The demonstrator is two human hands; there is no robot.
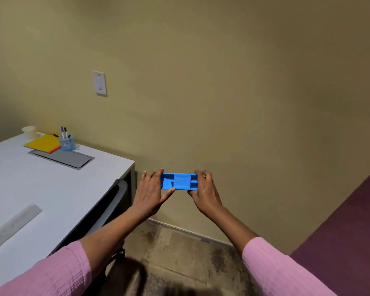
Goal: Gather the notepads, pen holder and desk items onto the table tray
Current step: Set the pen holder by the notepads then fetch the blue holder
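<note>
A white table (30, 189) fills the frame's lower left. At centre, left hand (152, 192) and right hand (205, 190) grip a blue tray (178, 181) by its short ends; it looks light, rigid plastic.

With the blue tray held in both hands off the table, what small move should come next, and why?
Probably carry the blue tray left and set it on the table. Left hand and right hand hold it off the edge; the yellow notepad and pen holder wait there.
</note>
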